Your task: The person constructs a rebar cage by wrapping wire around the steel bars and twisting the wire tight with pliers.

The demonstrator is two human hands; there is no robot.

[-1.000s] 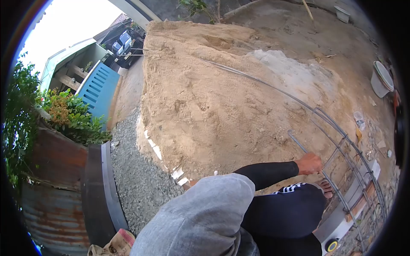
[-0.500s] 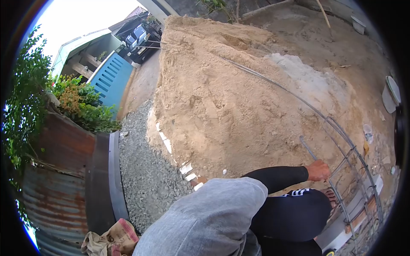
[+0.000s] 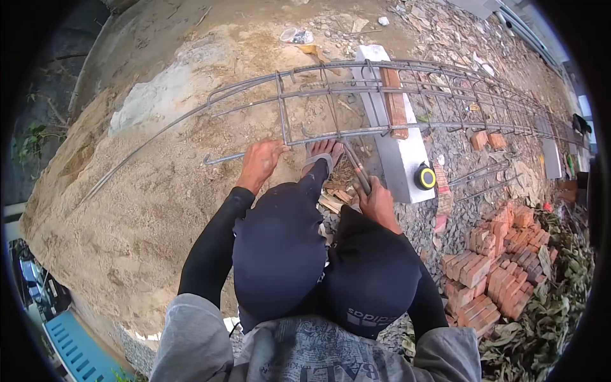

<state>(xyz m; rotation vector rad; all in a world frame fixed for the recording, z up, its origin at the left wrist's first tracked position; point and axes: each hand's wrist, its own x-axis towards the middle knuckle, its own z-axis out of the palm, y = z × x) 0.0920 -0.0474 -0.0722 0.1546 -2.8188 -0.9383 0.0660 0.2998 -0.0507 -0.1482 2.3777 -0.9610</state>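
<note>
The steel cage, made of long bars and bent loops, lies across the ground in front of the person's knees. A white block is under it, with a reddish strip of wood on top, and these seem to hold the bars up off the stones. The left hand has its fingers curled around the near bar, right by the corner of a loop, maybe so the bar does not slip or roll. The right hand has its fingers wrapped around a long metal tool, low on the handle, so its other end can reach the same bar. A foot stands between the hands, close to the bar, perhaps for balance. A yellow and black tape measure sits on the white block, near the right hand, likely to be easy to grab. The sand heap lies on the left.
</note>
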